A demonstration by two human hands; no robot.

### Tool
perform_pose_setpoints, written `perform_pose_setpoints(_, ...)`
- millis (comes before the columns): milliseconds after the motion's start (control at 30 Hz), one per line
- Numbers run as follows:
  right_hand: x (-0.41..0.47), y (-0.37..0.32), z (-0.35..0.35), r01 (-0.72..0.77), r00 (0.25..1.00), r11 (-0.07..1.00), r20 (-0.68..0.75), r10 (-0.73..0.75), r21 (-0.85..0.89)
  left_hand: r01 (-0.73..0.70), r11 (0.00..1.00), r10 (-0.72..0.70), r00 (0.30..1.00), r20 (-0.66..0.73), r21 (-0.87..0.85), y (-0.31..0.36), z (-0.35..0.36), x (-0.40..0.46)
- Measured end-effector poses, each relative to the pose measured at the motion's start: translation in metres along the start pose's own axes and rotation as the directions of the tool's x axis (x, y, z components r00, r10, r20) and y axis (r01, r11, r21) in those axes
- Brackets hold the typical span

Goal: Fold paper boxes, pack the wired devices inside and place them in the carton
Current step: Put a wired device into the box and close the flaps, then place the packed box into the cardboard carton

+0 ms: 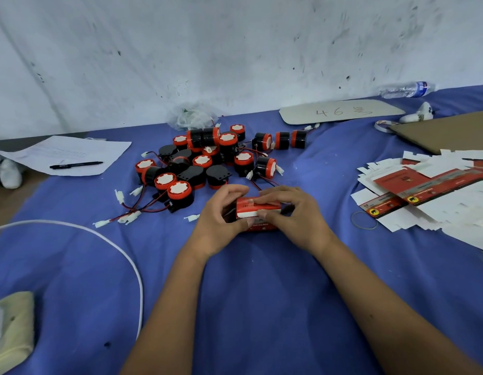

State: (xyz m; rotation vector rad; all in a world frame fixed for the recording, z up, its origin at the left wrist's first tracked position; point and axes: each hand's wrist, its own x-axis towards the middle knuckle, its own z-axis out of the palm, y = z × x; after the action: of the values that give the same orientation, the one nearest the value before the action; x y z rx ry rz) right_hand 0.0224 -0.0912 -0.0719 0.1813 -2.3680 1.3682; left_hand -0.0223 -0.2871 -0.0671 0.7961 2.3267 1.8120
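Both hands hold a small red-and-white paper box (258, 213) just above the blue-covered table (262, 293). The left hand (221, 217) has its grip curled round the box's left end; the right hand (294, 215) pinches its white flap. Behind lies a heap of red-and-black wired devices (208, 158); flat box blanks (424, 193) lie to the right.

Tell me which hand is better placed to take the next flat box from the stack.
The right hand. The flat boxes lie on its side of the blue cloth; the left hand would have to cross over the red box both hands hold.
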Motion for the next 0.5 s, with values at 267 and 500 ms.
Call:
perform_pose_setpoints(267, 0.000, 0.002, -0.008, 0.078, 0.987, 0.990, 0.152, -0.060, -0.118, -0.005, 0.991, 0.003, 1.000, -0.013, -0.137, -0.004, 0.001, -0.001)
perform_pose_setpoints(500, -0.004, 0.002, -0.011, 0.049, 0.997, 0.984, -0.065, -0.038, 0.174, -0.009, 0.999, 0.008, 1.000, -0.025, -0.037, -0.004, 0.000, 0.001)
